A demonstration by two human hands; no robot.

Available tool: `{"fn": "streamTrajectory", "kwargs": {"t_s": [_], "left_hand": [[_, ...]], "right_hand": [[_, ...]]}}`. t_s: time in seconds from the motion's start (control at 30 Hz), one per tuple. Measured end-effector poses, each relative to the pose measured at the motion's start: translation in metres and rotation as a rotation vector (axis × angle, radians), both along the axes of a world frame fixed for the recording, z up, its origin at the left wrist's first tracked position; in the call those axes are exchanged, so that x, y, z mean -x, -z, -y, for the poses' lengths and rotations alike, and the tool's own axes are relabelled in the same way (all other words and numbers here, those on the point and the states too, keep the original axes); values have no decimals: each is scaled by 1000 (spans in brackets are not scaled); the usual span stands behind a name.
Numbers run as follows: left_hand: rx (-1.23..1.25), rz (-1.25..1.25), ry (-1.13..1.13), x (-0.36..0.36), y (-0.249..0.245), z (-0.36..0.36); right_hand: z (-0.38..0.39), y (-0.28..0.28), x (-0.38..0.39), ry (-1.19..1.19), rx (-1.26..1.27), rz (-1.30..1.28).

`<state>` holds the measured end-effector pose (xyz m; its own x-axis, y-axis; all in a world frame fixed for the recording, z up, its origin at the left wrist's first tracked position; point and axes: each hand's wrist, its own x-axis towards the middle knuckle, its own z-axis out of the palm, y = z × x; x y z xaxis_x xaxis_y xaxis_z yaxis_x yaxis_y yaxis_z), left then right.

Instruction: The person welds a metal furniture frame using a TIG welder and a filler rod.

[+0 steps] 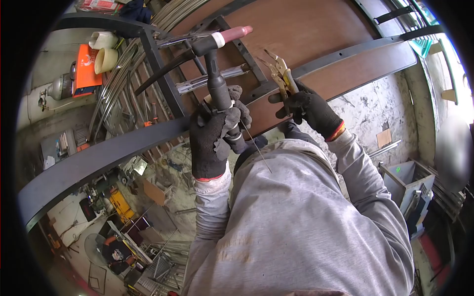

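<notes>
My left hand (215,140), in a worn black glove, is closed around the handle of a TIG welding torch (216,79). The torch points up, with its pink cup turned to the right. A thin metal rod (256,148) sticks out from this same hand, slanting down across my grey shirt. In my right hand (316,111), also gloved in black, is a pair of locking pliers (282,76), jaws upward, beside the edge of a dark metal frame (340,55). The fingers partly hide the handles.
Brown panels (306,29) lie within the frame, and a long dark bar (98,153) runs left. An orange box (88,69) stands near a gas cylinder (60,89) and bundled metal tubes (111,93). Another person (118,251) is at lower left. A grey metal box (407,180) stands right.
</notes>
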<state>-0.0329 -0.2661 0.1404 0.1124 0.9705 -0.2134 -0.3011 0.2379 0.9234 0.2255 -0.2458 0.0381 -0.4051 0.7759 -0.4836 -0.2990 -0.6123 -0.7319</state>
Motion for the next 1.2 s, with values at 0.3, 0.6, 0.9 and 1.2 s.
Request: {"fn": "streamTrajectory", "kwargs": {"t_s": [0.3,0.6,0.9,1.2], "left_hand": [[29,-25,1,-1,0,-4],[47,-62,10,-2,0,-10],[86,52,46,2,2,-13],[93,63,56,7,1,-14]], "right_hand": [[9,3,35,7,223,-371],[-2,-10,57,-219,-1036,503],[0,18,90,-112,-1027,561],[8,7,116,172,-542,124]]}}
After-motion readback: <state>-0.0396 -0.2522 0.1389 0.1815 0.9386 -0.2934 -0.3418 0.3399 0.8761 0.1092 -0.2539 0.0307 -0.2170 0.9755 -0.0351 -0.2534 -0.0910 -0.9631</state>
